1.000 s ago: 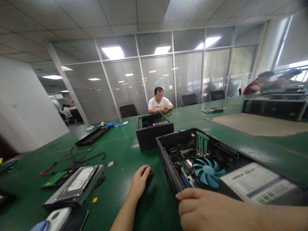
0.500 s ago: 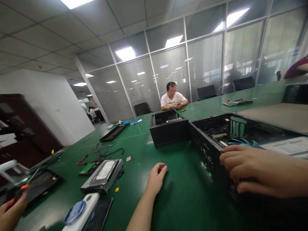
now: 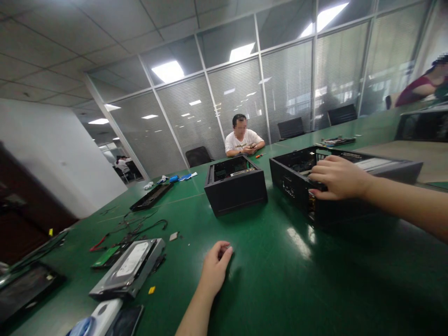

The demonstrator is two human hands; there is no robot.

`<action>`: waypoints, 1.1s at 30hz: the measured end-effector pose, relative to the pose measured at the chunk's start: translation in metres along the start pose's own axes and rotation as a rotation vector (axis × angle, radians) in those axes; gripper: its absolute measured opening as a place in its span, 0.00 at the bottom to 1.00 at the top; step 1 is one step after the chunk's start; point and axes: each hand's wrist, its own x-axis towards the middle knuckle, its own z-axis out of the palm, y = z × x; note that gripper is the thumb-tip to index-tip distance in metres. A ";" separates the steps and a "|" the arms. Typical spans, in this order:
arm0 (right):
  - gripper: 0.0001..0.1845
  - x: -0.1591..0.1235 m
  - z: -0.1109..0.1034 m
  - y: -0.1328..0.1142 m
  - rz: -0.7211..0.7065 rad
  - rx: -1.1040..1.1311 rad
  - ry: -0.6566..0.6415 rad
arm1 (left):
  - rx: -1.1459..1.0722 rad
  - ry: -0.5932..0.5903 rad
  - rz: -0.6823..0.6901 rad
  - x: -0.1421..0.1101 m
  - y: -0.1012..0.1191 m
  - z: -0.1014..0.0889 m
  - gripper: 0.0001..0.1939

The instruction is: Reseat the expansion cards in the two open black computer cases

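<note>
My right hand (image 3: 336, 177) grips the near top edge of an open black computer case (image 3: 297, 184), fingers curled over its rim. That case stands far out on the green table (image 3: 280, 280), to the right of a second, smaller open black case (image 3: 235, 185). My left hand (image 3: 214, 268) rests on the bare table top with its fingers loosely curled; I cannot make out anything in it. A hard drive (image 3: 128, 269) in a metal bracket lies to the left of that hand.
Loose cables (image 3: 133, 228), a green circuit board (image 3: 105, 256) and a small yellow piece (image 3: 151, 290) lie at the left. A white device (image 3: 98, 317) and a phone (image 3: 126, 322) sit at the near edge. A person (image 3: 242, 140) sits across the table; another person (image 3: 420, 86) is far right.
The open case has slid away from me across the table under my right hand, which stretched out with it. My left hand stayed in place.
</note>
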 end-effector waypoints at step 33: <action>0.39 0.172 0.026 -0.055 0.176 0.198 -0.043 | -0.046 0.038 0.065 -0.001 -0.007 0.000 0.18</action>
